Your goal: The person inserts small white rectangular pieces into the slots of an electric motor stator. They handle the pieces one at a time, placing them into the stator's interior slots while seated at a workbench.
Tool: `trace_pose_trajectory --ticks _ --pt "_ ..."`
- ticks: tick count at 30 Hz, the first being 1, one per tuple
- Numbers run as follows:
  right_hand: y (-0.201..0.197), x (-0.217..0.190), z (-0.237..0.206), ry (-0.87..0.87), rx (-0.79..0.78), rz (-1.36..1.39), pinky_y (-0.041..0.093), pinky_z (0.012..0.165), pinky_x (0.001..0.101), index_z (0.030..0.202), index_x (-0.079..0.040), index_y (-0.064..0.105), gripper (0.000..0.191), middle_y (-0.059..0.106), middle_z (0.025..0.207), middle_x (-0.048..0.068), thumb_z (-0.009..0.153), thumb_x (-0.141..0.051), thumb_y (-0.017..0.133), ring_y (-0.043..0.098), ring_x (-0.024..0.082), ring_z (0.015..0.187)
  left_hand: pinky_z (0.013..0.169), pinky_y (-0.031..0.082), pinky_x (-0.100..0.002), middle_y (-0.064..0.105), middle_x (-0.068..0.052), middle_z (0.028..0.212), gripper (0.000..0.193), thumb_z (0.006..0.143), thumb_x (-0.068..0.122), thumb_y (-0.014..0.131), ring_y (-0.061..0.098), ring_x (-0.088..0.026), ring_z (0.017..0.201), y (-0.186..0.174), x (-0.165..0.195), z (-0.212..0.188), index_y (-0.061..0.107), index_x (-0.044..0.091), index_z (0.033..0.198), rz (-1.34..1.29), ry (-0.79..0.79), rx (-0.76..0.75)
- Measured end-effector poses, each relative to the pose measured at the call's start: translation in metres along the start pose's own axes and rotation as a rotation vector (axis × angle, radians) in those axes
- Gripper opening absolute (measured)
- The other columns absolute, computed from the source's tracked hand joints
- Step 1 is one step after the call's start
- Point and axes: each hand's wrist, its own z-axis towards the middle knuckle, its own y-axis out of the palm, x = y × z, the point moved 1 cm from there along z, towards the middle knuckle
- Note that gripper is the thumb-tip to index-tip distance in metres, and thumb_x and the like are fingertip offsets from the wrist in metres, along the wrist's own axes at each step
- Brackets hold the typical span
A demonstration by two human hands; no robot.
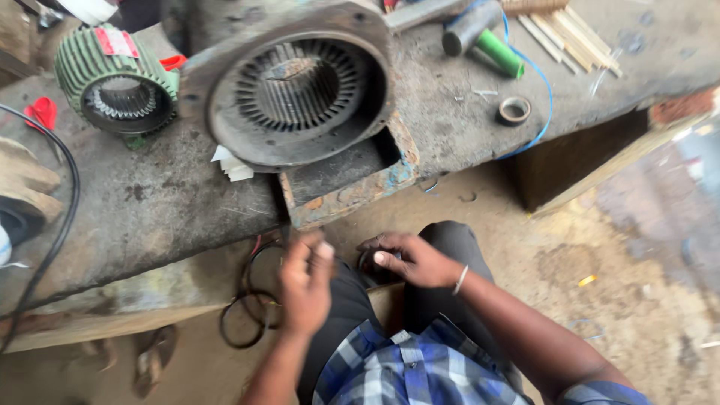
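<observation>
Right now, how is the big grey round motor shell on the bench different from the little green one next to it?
The grey motor shell is much bigger than the green motor shell. The grey one is dull, rusty and smooth outside with a boxy base, while the green one is painted and ribbed all round. The green one has a red-and-white tag on top; the grey one shows none. Both lie on the bench with open round middles ringed by slotted teeth.
</observation>
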Motion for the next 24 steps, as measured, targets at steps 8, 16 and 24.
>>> trace_pose_trajectory --ticks 8,16,24 --pt "0.087 -0.011 -0.006 0.379 0.118 1.05 0.052 0.077 0.0296 0.127 -0.002 0.062 0.042 0.068 0.102 0.008 0.113 -0.041 0.056 0.065 0.016 0.089 0.068 0.054 -0.029 0.058 0.0 0.108 0.015 0.101 0.013 0.066 0.061 -0.012 0.08 -0.001 -0.059 -0.028 0.067 -0.001 0.107 -0.566 -0.25 -0.131" --pt "0.022 -0.084 0.045 0.104 0.525 -0.254 0.048 0.061 0.0247 0.107 -0.002 0.077 0.019 0.064 0.075 0.004 0.099 -0.018 0.072 0.057 0.009 0.067 0.074 0.058 -0.03 0.064 -0.004 0.102 0.027 0.1 0.014 0.059 0.067 -0.015 0.09 -0.007 -0.088 -0.029 0.066 0.01 0.126 -0.154 -0.07 -0.222" --pt "0.022 -0.118 0.143 -0.08 0.684 -0.937 0.051 0.075 0.0355 0.132 -0.011 0.07 0.031 0.063 0.097 0.009 0.101 -0.011 0.066 0.061 0.022 0.083 0.097 0.046 -0.046 0.067 -0.006 0.109 0.028 0.095 0.017 0.062 0.062 -0.029 0.103 -0.006 -0.119 -0.005 0.069 0.012 0.122 0.439 0.34 -0.457"
